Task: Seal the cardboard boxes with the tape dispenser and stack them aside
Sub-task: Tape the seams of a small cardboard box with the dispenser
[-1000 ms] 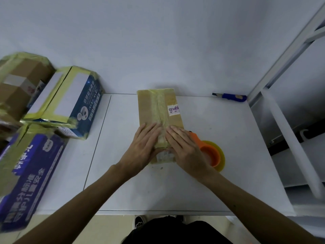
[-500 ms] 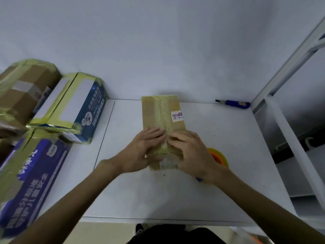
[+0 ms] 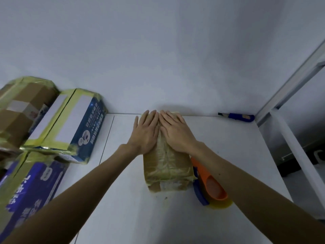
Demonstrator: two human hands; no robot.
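Cardboard box [image 3: 167,166], wrapped in yellowish tape, lies lengthwise on the white table [image 3: 228,147] in the middle of the view, its far end close to the wall. Both hands lie flat on its top with fingers straight and close together, holding nothing: the left hand [image 3: 146,132] on the left side of the taped seam, the right hand [image 3: 175,132] on the right, so the far half of the top is hidden. A pale label on the near end is too blurred to read. Just right of the box sits the orange and blue tape dispenser [image 3: 209,184], partly covered by the right forearm. A blue knife [image 3: 237,117] lies by the wall, well apart. At the left stand taped boxes: a brown one [image 3: 19,110], a blue and white one [image 3: 70,124], and a lower blue one [image 3: 26,191] cut off by the edge, its print smeared
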